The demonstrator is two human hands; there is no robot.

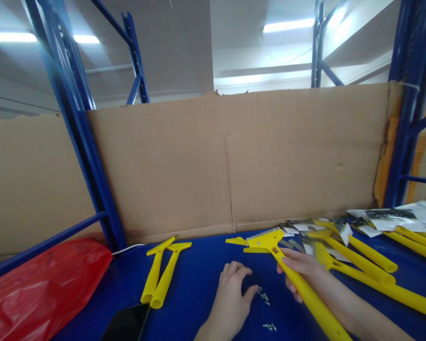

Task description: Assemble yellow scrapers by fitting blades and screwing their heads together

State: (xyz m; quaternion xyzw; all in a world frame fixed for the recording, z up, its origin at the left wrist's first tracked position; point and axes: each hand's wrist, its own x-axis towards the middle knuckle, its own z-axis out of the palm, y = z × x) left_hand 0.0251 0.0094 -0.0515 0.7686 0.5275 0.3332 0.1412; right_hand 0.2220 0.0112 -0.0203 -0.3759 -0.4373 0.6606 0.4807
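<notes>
A long-handled yellow scraper [301, 284] is in my right hand [298, 270], its fingers wrapped round the handle just below the head. The scraper tilts, with its wide head and a metal blade edge pointing up and left. Beside the head, a small yellow piece [236, 241] shows against the blue surface; whether the two touch I cannot tell. My left hand [232, 296] is over the blue table [191, 284], left of the scraper, thumb and fingers curved apart with nothing between them. Close to its thumb lie several tiny pale bits [264, 297], too small to name.
Two yellow handles [165, 274] with T-shaped tops lie at the left, near a black flat object [128, 323] and a red plastic bag [53, 284]. More yellow scrapers [362, 263] and packets [394, 220] are piled at right. Cardboard [177, 166] and blue rack posts [88, 137] stand behind.
</notes>
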